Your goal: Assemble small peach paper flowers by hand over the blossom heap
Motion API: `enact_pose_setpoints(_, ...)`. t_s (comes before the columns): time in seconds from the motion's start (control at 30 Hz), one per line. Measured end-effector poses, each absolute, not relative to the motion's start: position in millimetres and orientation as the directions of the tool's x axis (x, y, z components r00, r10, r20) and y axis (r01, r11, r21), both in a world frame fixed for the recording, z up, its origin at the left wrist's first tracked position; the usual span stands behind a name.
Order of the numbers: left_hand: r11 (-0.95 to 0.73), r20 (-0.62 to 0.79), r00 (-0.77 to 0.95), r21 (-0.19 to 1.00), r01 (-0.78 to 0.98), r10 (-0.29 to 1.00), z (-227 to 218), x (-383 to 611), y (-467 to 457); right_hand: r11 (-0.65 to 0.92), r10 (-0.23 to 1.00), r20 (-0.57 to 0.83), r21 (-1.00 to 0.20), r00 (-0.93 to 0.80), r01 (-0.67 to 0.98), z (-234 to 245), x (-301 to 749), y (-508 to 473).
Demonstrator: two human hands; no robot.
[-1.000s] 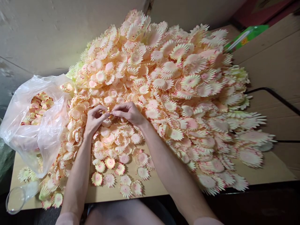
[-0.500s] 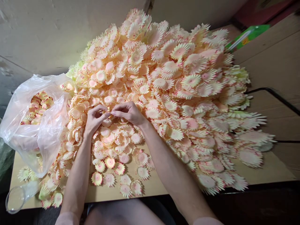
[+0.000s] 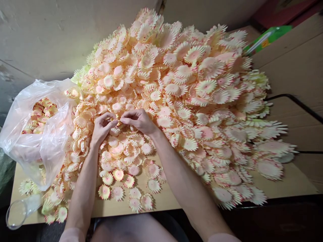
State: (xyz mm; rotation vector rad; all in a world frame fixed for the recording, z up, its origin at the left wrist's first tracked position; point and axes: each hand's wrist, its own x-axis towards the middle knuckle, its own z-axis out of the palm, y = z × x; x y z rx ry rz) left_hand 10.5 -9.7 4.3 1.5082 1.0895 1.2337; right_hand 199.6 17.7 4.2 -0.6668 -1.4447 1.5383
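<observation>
Over the front of a large heap of cream-and-pink artificial flower pieces (image 3: 176,89), my two hands are close together. The fingers of my left hand (image 3: 102,127) are curled, thumb against fingertips, around something too small to name. My right hand (image 3: 138,121) pinches with thumb and index finger just beside the left fingertips; what is between them is also too small to make out. Below the hands, loose round flower pieces (image 3: 118,193) with fringed, pink-tipped edges lie flat on the table (image 3: 106,210).
At the left, a translucent plastic bag (image 3: 50,148) holds more flower pieces with redder edges. A clear plastic cup (image 3: 19,213) lies on its side by the front left corner. Cardboard (image 3: 292,70), a green packet (image 3: 274,37) and a black rod (image 3: 297,101) are at the right.
The fingertips of my two hands are slightly farther apart than half a second ago. The heap, bag and cup have stayed where they were.
</observation>
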Motion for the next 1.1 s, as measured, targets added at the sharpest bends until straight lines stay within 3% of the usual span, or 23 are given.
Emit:
enact_pose_setpoints(0.3,-0.204,0.196,0.131,0.978,0.05,0.972,-0.8,8.5,-6.8,0.094,0.874,0.204,-0.961,-0.44,-0.259,4.9,199.6,16.9)
enact_pose_setpoints(0.5,-0.253,0.243,0.085,0.957,0.142,0.966,0.6,9.7,-6.3,0.033,0.857,0.176,-0.956,-0.485,-0.29,0.6,199.5,16.6)
enact_pose_setpoints(0.7,-0.257,0.246,0.085,0.953,0.159,0.965,0.1,10.0,-5.8,0.072,0.862,0.216,-0.948,-0.459,-0.311,-0.3,199.9,17.7)
enact_pose_setpoints(1.1,-0.219,0.213,0.155,0.976,0.02,0.965,-0.9,8.3,-7.0,0.091,0.88,0.247,-0.926,-0.406,-0.365,-4.1,198.1,19.7)
